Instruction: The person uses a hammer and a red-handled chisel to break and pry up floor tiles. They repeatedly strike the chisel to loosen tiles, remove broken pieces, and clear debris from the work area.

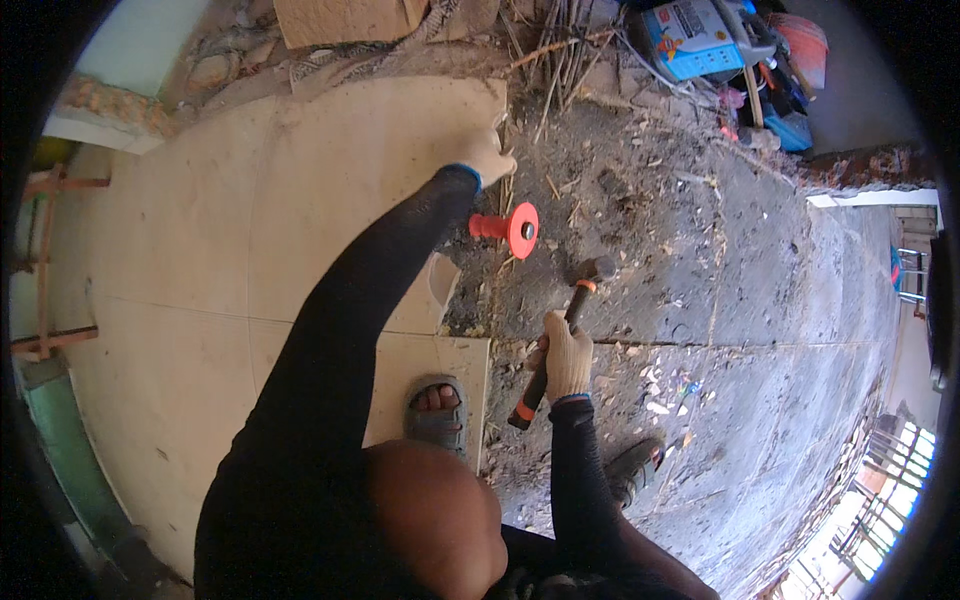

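My left hand [489, 159], in a pale knitted glove, rests at the broken edge of a beige floor tile [375, 165]; whether its fingers grip anything is unclear. Just below it is a chisel with a red grip and round hand guard [523, 230]; its metal head points up and its blade is hidden. My right hand [568, 360], gloved too, is closed around the black and orange handle of a club hammer [598, 268], whose head is beyond the fingers, near the chisel. A broken tile corner [442, 279] lies left of the hammer.
Rough grey subfloor [637, 300] with tile chips [658, 409] spreads to the right. My sandalled feet stand on a tile [435, 416] and on the subfloor. Thin sticks [559, 56], a blue-labelled container [690, 41] and a reddish bucket [801, 46] are at the far side.
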